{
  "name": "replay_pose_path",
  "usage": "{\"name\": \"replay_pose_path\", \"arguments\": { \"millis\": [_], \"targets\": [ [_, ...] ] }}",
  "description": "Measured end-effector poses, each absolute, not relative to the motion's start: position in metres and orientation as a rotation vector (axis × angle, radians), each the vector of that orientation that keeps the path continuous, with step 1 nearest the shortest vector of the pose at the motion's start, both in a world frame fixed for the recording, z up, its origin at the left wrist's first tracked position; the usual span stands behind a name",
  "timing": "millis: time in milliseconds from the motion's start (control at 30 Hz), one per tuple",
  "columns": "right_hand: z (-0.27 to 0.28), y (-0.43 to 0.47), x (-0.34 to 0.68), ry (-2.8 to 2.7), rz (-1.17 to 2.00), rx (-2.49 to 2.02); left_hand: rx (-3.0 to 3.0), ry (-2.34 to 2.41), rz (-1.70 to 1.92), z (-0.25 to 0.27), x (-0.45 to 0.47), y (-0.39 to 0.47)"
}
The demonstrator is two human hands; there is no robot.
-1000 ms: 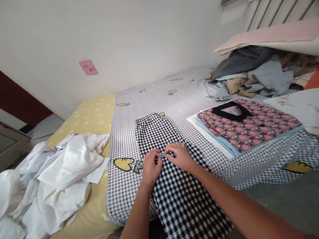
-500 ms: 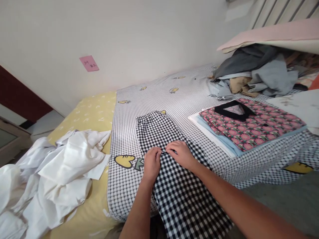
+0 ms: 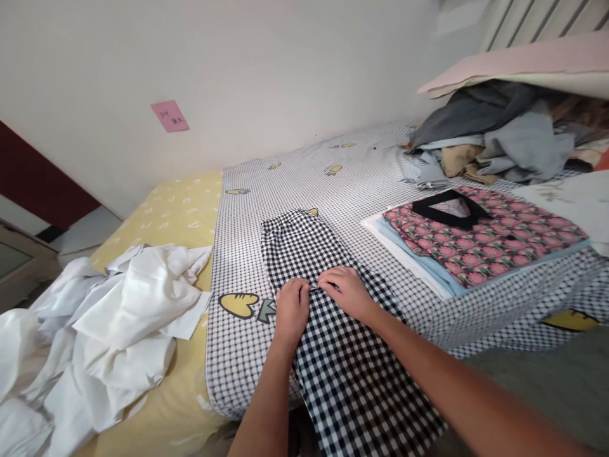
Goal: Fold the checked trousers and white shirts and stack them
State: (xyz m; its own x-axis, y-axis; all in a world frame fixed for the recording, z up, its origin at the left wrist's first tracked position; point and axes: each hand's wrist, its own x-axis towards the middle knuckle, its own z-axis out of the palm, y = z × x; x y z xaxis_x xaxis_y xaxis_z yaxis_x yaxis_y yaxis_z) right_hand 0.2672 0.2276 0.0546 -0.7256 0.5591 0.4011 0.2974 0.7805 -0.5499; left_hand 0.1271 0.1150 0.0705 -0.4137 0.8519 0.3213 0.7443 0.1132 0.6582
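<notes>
Black-and-white checked pants lie lengthwise on the bed, their gathered waistband toward the wall and the lower part hanging over the near edge. My left hand is closed on the cloth at the left side, about midway down. Close beside it, my right hand pinches the same cloth, thumb and fingers together. A small ridge of fabric shows between the two hands. My fingers hide exactly how much cloth each one grips.
Crumpled white cloth lies left on a yellow sheet. On the checked bedspread, a folded pink floral shirt tops light-blue and white cloth at right. Behind it sits a heap of grey and tan clothes. A pink note is on the wall.
The view has shifted very slightly. Both hands stay at the same place on the checked pants, with only a small change in finger position.
</notes>
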Motion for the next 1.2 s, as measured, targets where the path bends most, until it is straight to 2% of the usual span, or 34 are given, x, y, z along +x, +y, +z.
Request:
{"name": "replay_pose_path", "arguments": {
  "millis": [1200],
  "targets": [
    [0.063, 0.225, 0.271, -2.358, 0.749, -0.596, 1.550, 2.098, 1.191, 0.078, 0.125, 0.111]
  ]
}}
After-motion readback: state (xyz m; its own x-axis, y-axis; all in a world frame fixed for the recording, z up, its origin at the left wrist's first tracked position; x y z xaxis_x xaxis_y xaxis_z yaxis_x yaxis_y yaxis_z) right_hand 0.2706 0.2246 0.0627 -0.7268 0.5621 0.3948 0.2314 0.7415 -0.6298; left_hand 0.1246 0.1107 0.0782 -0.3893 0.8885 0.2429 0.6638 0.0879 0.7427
